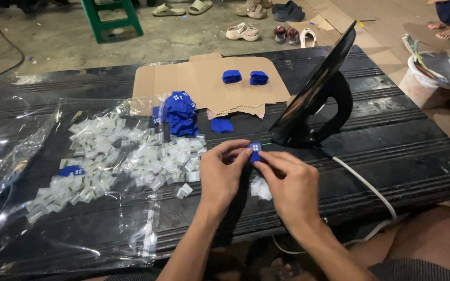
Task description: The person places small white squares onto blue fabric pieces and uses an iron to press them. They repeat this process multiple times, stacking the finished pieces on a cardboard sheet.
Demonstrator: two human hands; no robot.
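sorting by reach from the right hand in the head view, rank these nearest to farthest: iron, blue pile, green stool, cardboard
From the right hand:
1. Iron, standing on end just beyond the hand, slightly right.
2. Blue pile, ahead and to the left, at the plastic sheet's edge.
3. Cardboard, flat at the table's far side.
4. Green stool, on the floor past the table, far left.

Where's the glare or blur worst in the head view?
Head view: strongest glare on the clear plastic sheet at left, white streaks over its wrinkles; the iron is a near-black silhouette; left hand and right hand pinch the blue piece, evenly lit, sharp; top edge dimmer.
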